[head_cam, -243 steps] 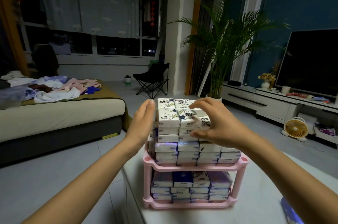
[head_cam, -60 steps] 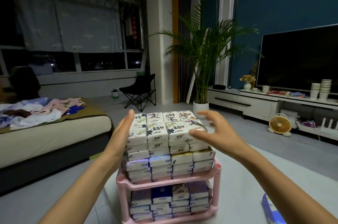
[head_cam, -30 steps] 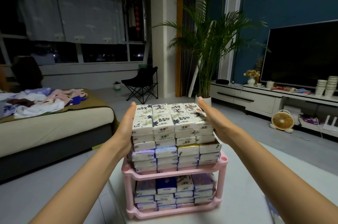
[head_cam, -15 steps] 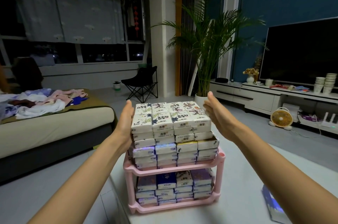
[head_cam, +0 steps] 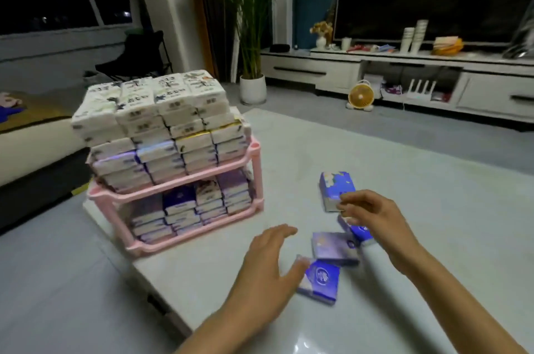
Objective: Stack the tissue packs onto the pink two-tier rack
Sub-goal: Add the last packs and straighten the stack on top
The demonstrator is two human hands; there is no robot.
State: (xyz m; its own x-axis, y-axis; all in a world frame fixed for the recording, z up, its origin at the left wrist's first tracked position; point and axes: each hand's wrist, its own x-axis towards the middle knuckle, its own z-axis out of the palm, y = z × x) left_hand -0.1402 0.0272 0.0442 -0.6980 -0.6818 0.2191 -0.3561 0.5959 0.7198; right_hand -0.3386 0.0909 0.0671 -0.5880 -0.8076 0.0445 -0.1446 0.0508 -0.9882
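Left hand [head_cam: 268, 267], right hand [head_cam: 375, 217] released stack [head_cam: 150, 110].

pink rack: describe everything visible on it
The pink rack looks like plastic: two shelves joined by corner posts, upright at the left edge of the white table. Both tiers are packed with tissue packs, the upper heap rising well above its rim. Neither left hand nor right hand touches it.

- Your right grip [head_cam: 375, 217] hides most of the blue pack [head_cam: 361, 233] at its 7 o'clock.
- Blur: you can't tell whether it pinches the far pack [head_cam: 336, 187].
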